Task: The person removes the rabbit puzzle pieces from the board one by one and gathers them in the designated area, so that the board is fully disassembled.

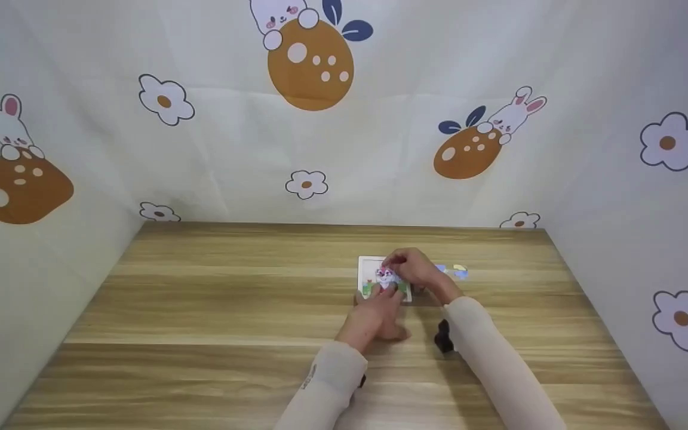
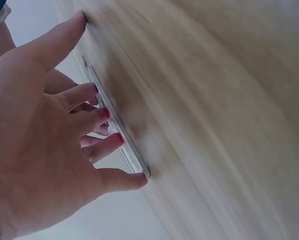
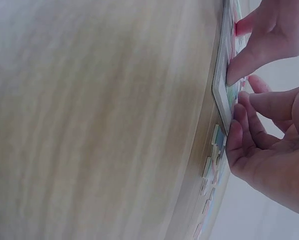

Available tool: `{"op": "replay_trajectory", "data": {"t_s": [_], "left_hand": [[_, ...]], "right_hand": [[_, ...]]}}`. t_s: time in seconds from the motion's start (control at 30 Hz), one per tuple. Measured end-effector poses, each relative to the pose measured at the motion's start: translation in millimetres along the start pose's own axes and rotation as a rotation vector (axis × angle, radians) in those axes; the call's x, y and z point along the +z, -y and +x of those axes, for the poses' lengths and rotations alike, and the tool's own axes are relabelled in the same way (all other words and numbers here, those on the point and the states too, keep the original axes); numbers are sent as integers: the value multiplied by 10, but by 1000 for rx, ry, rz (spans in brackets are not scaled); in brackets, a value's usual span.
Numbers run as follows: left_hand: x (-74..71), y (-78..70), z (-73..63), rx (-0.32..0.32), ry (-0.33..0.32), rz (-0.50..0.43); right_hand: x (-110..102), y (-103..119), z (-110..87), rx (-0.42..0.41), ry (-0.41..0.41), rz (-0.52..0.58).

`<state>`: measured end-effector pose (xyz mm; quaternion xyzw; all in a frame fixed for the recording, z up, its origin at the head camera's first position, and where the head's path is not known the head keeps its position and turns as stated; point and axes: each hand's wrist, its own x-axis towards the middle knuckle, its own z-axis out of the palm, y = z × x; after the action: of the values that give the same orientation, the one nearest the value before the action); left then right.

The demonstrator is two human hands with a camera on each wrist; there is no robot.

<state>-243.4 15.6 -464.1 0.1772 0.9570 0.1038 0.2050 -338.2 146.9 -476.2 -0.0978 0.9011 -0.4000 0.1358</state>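
A small jigsaw puzzle in a white-rimmed tray [image 1: 361, 270] lies on the table, with a cartoon animal's face in its middle and green along the bottom. My left hand [image 1: 374, 316] comes from the near side, its fingers spread and their tips pressing on the tray's near edge and the picture. The thumb stands off to the side, by the tabletop. At the tray's upper right, my right hand [image 1: 417, 267] bends over with thumb and fingertips brought together on a puzzle piece [image 1: 385, 273] by the animal's head. Those fingers partly hide the piece.
Several loose puzzle pieces [image 1: 459, 272] lie on the wooden table [image 1: 218, 298] just right of the tray, partly behind my right wrist. A pale curtain [image 1: 224, 137] with rabbits, oranges and flowers surrounds the table's back and sides.
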Motion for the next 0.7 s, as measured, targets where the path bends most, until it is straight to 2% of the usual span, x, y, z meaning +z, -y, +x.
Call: {"op": "replay_trajectory", "data": {"t_s": [0.3,0.53,0.7], "left_hand": [[-15,2,-3,-10,15,-17],[-7,-1,22,-2,2,5],[3,-4,19,-5,-4,7]], "right_hand": [[18,12,12,-105,-31,76],[-117,55,14,-82,-129,160],[-290,31,-26,-69,-154,121]]}}
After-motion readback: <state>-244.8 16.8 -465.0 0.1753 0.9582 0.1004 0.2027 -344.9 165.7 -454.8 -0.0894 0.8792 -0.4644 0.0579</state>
